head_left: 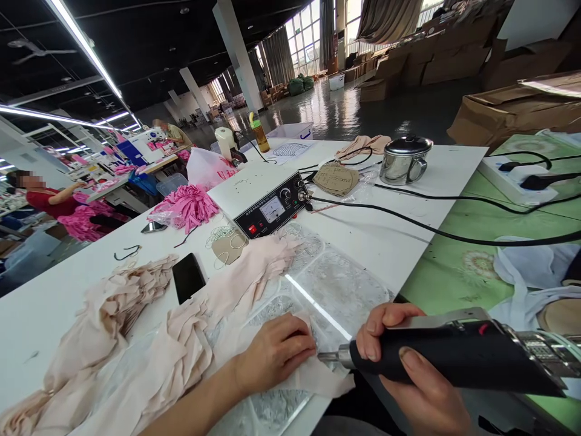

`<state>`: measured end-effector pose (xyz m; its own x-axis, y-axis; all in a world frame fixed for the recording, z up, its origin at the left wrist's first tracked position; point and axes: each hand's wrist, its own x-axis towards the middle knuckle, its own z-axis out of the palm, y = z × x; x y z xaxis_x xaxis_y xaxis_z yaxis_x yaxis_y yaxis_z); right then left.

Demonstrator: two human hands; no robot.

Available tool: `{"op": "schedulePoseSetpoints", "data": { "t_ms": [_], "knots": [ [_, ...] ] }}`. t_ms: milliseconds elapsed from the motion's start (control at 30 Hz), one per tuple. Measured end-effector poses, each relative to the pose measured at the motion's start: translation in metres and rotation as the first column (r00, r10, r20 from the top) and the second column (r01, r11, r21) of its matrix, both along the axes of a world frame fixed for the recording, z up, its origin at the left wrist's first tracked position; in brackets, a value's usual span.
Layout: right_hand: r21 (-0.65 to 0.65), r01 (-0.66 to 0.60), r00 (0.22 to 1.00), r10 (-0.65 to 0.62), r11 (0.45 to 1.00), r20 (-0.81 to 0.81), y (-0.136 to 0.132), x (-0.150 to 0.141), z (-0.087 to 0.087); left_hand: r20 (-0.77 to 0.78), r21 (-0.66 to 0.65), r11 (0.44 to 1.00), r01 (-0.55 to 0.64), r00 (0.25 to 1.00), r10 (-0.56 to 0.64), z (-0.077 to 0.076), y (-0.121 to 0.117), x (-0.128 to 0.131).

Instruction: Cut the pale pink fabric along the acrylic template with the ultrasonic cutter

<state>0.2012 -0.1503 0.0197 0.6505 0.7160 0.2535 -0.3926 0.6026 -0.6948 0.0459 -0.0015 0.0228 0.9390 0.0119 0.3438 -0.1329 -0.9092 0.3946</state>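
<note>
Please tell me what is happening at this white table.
The left hand holds a piece of pale beige fabric near the table's edge. The right hand grips a black handheld tool, its metal tip close to the left fingertips. More beige fabric lies in bunches to the left, and a control box with a dial sits farther back.

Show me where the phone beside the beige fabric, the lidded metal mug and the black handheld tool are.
Phone point(188, 278): head view, middle of its dark screen.
Metal mug point(396, 168): head view, side wall.
Black handheld tool point(472, 354): head view, its black body.
</note>
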Motion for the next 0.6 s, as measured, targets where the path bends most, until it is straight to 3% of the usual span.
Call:
{"op": "schedulePoseSetpoints", "data": {
  "t_ms": [333, 600],
  "knots": [
    [-0.013, 0.005, 1.000, -0.005, 1.000, 0.011, -0.0001, -0.0028, 0.0011, -0.027, 0.089, 0.996, -0.013, 1.000, 0.016, 0.0077, -0.0019, -0.0082],
    [-0.007, 0.007, 1.000, -0.007, 1.000, 0.008, 0.0011, 0.0003, 0.0057, -0.062, 0.130, 0.991, 0.044, 0.997, -0.036, 0.0086, -0.0015, -0.0078]
  ]
}}
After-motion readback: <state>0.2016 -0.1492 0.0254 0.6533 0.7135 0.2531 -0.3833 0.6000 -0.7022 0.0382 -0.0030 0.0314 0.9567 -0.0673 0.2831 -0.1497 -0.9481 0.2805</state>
